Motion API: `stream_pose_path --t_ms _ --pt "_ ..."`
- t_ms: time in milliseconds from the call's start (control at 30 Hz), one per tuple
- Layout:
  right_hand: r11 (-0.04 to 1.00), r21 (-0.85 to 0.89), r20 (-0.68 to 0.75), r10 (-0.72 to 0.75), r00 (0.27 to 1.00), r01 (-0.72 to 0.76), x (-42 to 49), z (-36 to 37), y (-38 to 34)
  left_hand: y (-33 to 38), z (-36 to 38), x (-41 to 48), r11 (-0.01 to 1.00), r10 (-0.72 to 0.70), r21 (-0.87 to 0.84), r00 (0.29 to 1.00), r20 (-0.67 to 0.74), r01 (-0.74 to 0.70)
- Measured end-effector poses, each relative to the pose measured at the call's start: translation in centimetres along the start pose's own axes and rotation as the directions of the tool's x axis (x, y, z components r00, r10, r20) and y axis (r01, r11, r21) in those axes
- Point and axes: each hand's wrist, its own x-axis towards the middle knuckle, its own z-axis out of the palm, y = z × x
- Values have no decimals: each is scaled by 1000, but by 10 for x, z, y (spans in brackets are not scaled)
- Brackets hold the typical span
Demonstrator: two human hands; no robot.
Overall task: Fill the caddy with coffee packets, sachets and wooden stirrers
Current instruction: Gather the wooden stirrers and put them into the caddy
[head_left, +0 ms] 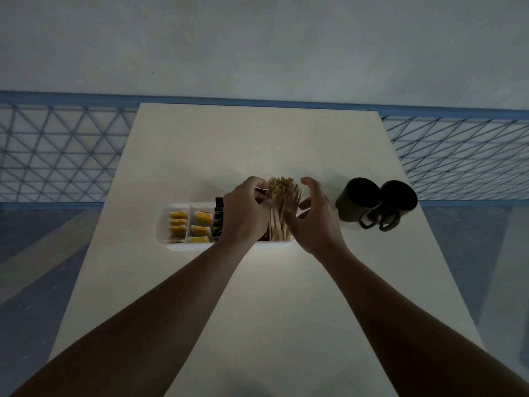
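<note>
A white caddy (163, 233) stands on the table in front of me. Its two left compartments hold yellow sachets (178, 223). Dark coffee packets (219, 216) stand upright in the middle section, partly hidden by my left hand (246, 213). That hand is over the middle of the caddy, its fingertips pinched on a dark packet by the stirrers. A thick bunch of wooden stirrers (282, 207) stands upright in the right compartment. My right hand (313, 222) is just right of the bunch, fingers spread and curved around it, holding nothing.
Two dark mugs (375, 203) stand side by side to the right of the caddy, handles toward me. The white table (257, 144) has a blue mesh railing (57, 153) beyond it on both sides.
</note>
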Motion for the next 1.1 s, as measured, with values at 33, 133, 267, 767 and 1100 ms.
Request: stream_pose_path --t_ms 33,133,267,767,1100 --pt "1000 -15 22 12 1000 -12 1 -1 -1 1 -1 1 1000 0 -10 1000 12 0" --pt "990 -70 79 128 989 -122 6 1 -1 1 -2 3 1000 -3 -24 999 33 4" --pt "978 -123 106 184 977 -171 9 7 4 2 -2 6 1000 0 -7 999 49 0" --pt "935 -25 -82 -355 931 354 7 10 13 6 10 8 990 122 70 993 -1 -122" --pt "964 42 -24 -263 965 264 13 7 18 9 10 9 998 1 61 1000 -26 1"
